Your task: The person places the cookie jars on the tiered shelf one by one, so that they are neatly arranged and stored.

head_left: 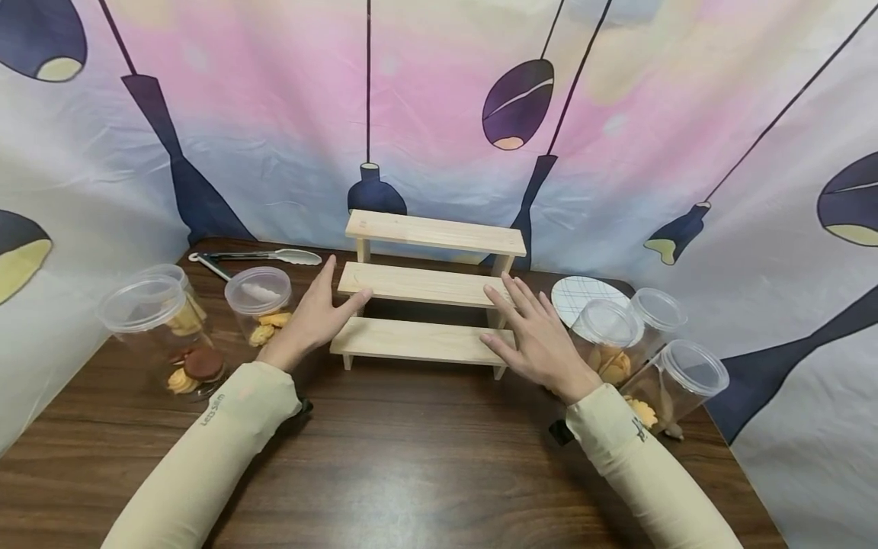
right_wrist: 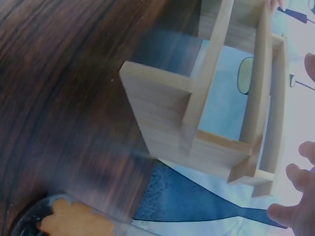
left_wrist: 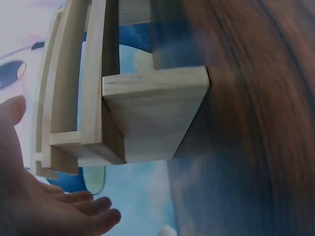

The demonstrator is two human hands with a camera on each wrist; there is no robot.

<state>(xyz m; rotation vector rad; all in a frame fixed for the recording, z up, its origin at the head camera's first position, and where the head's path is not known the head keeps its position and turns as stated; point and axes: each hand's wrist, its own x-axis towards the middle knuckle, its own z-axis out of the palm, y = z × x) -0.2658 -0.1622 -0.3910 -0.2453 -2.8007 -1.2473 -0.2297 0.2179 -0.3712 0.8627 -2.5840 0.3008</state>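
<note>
Shelf stands between left hand and right hand (both outspread).

In the head view, clear jars at right partly cover the white plate, and both sleeves run off the bottom edge. The left wrist view crops the left hand at left and the wooden stand at top; a pale shape at bottom seems too cropped to name. The right wrist view crops the right hand at right and a biscuit below.
</note>
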